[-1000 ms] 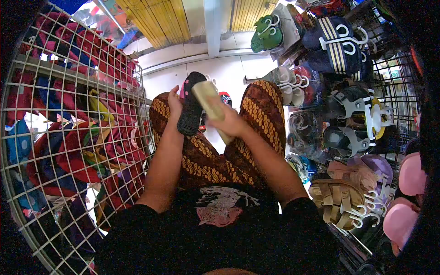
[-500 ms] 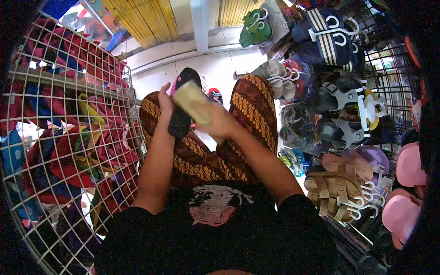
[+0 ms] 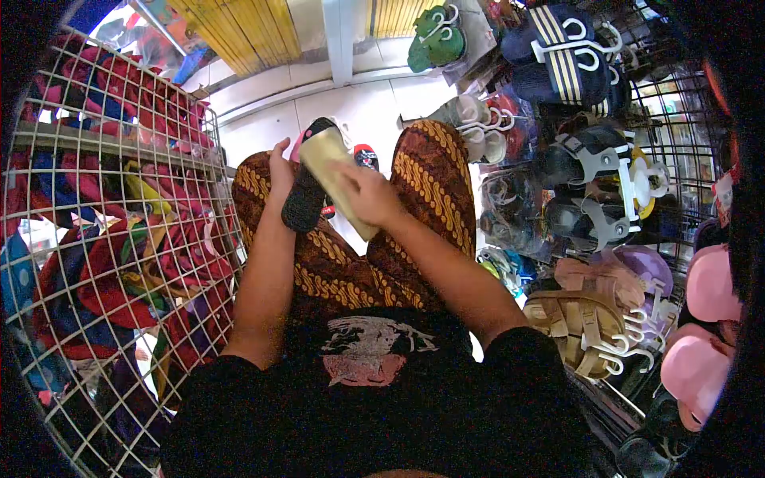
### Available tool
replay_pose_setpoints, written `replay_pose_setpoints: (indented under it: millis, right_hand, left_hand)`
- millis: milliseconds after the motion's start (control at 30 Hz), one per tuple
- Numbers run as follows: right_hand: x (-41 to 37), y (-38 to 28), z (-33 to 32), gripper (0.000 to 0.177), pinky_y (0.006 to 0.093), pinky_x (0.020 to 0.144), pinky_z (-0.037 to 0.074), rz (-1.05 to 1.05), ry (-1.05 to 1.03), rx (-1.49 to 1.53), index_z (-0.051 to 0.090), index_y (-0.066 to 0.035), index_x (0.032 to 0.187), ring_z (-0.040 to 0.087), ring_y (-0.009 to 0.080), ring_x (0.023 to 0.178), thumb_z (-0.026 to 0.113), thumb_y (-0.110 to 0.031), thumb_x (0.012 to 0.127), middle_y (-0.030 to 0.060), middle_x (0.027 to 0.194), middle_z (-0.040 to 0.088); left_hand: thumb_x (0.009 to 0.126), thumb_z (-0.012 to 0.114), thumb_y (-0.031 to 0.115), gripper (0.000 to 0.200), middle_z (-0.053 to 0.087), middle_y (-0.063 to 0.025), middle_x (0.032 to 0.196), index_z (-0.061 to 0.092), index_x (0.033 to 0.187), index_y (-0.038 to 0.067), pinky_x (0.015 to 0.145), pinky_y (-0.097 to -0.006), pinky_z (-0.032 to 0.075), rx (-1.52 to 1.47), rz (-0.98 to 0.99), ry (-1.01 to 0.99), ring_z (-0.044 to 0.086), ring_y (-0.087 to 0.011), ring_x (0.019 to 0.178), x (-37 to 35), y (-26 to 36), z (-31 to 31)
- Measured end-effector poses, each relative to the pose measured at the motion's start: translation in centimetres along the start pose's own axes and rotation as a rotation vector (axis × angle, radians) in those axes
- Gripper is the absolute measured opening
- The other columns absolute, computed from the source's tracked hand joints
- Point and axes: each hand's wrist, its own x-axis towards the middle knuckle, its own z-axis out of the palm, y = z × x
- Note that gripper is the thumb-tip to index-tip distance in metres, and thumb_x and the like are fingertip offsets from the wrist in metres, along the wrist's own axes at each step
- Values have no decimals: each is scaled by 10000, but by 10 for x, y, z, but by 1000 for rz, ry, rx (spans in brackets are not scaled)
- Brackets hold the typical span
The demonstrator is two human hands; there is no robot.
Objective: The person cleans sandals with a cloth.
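Note:
My left hand (image 3: pixel 280 174) holds a black sandal (image 3: pixel 301 205) from its left side, above my lap. The sandal is tilted, with its dark textured sole part low and a pink spot near its upper end. In my right hand (image 3: pixel 371 196) is a pale yellow cloth (image 3: pixel 325 156), long and flat as if folded. It lies across the sandal's upper right side and hides much of it. The fingers of my left hand are partly behind the sandal, the thumb pointing up. Beyond the cloth, a red and black shoe (image 3: pixel 366 156) shows on the floor.
A wire grid (image 3: pixel 119 231) with colourful footwear behind it stands close on my left. To my right hang several sandals on white hangers, among them dark striped slides (image 3: pixel 558 60), brown sandals (image 3: pixel 578 327) and pink ones (image 3: pixel 695 370). White floor tiles (image 3: pixel 263 131) lie ahead.
The cloth has shifted slightly along the sandal and stands more steeply, with my right hand a little lower on it. The whole view has moved slightly.

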Motion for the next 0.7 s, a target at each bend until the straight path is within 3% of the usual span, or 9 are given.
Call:
replay_pose_setpoints:
  millis: [133, 233, 267, 367, 400, 500, 533, 633, 700]
  right_hand:
    - [14, -6, -11, 360, 399, 819, 526, 293, 40, 86, 565, -208, 1325, 686, 281, 895, 475, -254, 979, 149, 1086, 690]
    - [5, 6, 5, 372, 394, 843, 523, -57, 13, 179, 560, -174, 1333, 685, 289, 931, 484, -253, 978, 140, 1174, 664]
    - [7, 14, 6, 476, 384, 897, 504, -107, 27, 221, 446, -151, 1419, 660, 318, 1021, 517, -276, 965, 204, 1218, 626]
    - [14, 5, 0, 636, 397, 935, 481, 351, 75, 246, 272, -154, 1493, 617, 371, 1096, 554, -317, 947, 295, 1186, 603]
    - [12, 14, 5, 776, 426, 922, 482, 317, 65, 225, 130, -122, 1513, 613, 406, 1080, 580, -365, 930, 334, 1140, 599]
    - [-7, 15, 10, 778, 465, 869, 498, 39, 79, 138, 143, -64, 1496, 637, 418, 1004, 575, -381, 932, 308, 1102, 622]
    - [-9, 12, 8, 743, 452, 834, 517, 294, -36, 70, 298, 27, 1412, 654, 387, 966, 605, -426, 910, 275, 1076, 639]
    - [-10, 6, -8, 635, 419, 792, 536, 454, -184, 254, 485, 44, 1265, 668, 311, 927, 625, -454, 897, 212, 1059, 659]
    - [-17, 7, -13, 556, 389, 756, 548, 610, -342, 662, 593, 23, 1138, 668, 237, 898, 627, -475, 892, 146, 1056, 669]
  left_hand:
    - [868, 445, 513, 580, 677, -221, 921, 647, 1065, 6, 768, -432, 561, 67, -65, 11, 671, -348, 767, 21, -3, -19]
    - [868, 439, 510, 555, 675, -186, 875, 653, 1030, 24, 745, -437, 559, 125, -26, 17, 660, -317, 733, 13, -4, -10]
    - [869, 436, 508, 544, 674, -168, 854, 653, 1017, 32, 731, -439, 559, 146, 4, 17, 655, -301, 715, 7, -6, -4]
    - [871, 407, 518, 548, 680, -162, 864, 664, 995, 50, 704, -428, 557, 140, -66, 34, 649, -281, 700, -22, -9, 21]
    - [874, 403, 515, 544, 681, -162, 866, 666, 987, 52, 702, -427, 558, 164, -75, 72, 651, -277, 704, -28, -8, 25]
    - [882, 388, 516, 548, 691, -176, 926, 674, 989, 61, 778, -454, 551, -46, -35, -89, 670, -321, 799, 7, -10, -12]
    - [884, 385, 513, 556, 690, -178, 946, 668, 1014, 53, 807, -452, 546, -69, -29, -110, 672, -330, 827, -2, -9, -9]
    - [889, 383, 501, 574, 688, -183, 994, 647, 1077, 28, 866, -451, 532, -160, 10, -237, 671, -341, 899, -11, -14, -11]
    - [896, 380, 483, 579, 680, -189, 1031, 627, 1122, 11, 895, -458, 522, -181, 69, -288, 666, -346, 939, -10, -25, -11]
